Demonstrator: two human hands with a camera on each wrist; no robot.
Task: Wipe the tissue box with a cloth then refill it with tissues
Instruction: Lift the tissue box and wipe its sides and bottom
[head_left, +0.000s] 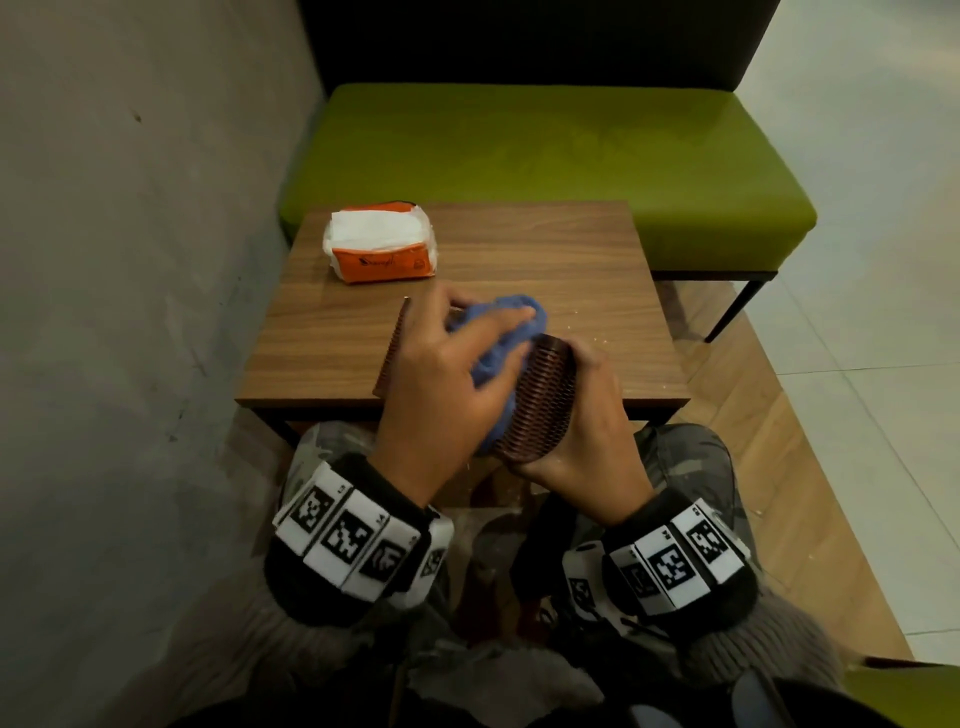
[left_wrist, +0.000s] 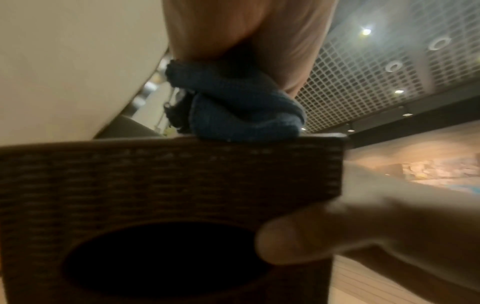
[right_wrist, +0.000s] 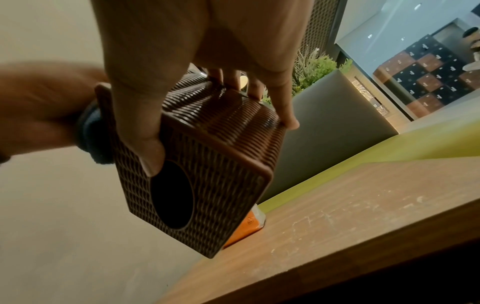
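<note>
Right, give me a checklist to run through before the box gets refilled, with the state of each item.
1. Right hand grips the tissue box: ok.
2. Left hand presses the blue cloth on the box: ok.
3. All sides wiped: cannot tell.
4. Oval opening unblocked: ok, though the right thumb lies at its rim.
5. Tissue pack on the table, open: ok.
6. Box empty inside: cannot tell, it is dark.
</note>
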